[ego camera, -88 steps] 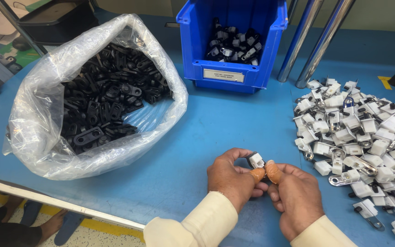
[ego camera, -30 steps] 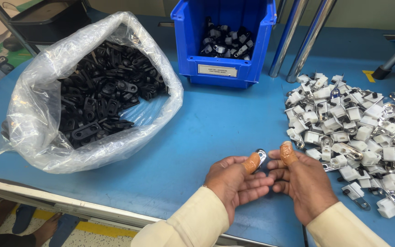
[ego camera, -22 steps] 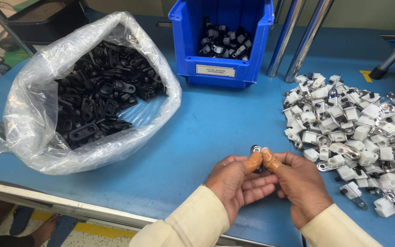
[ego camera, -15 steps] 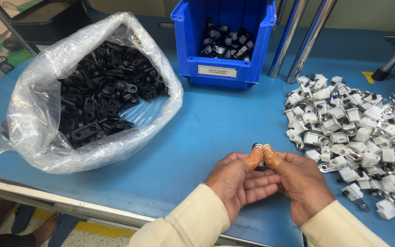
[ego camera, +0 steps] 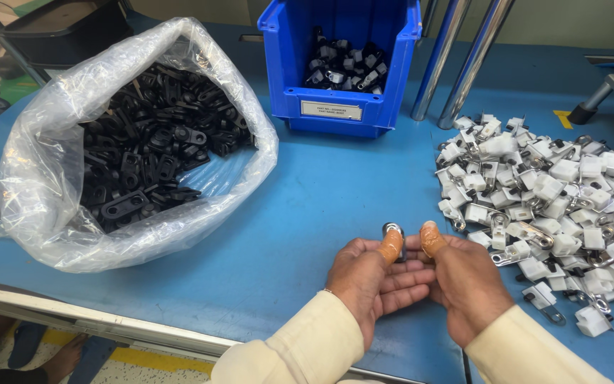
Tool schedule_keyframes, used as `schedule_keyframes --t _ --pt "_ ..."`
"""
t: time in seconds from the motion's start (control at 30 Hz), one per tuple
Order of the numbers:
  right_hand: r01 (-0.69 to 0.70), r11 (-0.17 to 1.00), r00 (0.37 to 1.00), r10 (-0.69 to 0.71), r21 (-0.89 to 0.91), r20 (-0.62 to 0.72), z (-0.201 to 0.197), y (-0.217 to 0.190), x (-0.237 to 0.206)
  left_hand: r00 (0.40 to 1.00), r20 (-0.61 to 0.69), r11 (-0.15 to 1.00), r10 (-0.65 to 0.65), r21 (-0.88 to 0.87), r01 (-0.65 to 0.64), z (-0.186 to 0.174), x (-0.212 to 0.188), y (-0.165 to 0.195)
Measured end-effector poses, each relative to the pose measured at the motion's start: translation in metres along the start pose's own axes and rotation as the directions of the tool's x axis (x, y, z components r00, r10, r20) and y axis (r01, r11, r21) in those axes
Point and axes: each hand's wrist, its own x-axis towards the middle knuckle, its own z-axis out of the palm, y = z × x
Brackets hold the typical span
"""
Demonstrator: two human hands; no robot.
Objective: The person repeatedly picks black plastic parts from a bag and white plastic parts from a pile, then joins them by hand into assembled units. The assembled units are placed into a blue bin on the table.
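The left hand (ego camera: 371, 277) and the right hand (ego camera: 463, 277) meet palms inward over the blue table top (ego camera: 321, 192), pinching a small black and silver metal-tipped part (ego camera: 394, 232) between orange-capped thumbs. Just right of the right hand lies a heap of white plastic clips with metal pins (ego camera: 548, 192). Left of the left hand sits a clear plastic bag of black plastic pieces (ego camera: 136, 156), and beyond both hands a blue plastic bin (ego camera: 346, 64) holds assembled parts.

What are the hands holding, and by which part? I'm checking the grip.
A small dark part with a metal ring, pinched low down between left hand and right hand thumbs.
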Motion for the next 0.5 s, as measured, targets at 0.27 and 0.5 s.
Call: schedule_keyframes --t 0.27,0.5 --pt "-0.001 1.000 0.999 0.001 -0.001 0.033 -0.002 0.006 -0.008 1.000 0.028 1.000 0.003 0.018 -0.004 -0.001 0.004 -0.003" --pt "0.109 0.993 0.991 -0.111 0.035 0.072 -0.015 0.006 0.011 0.999 -0.035 0.986 0.021 0.164 -0.015 0.000 0.007 -0.005"
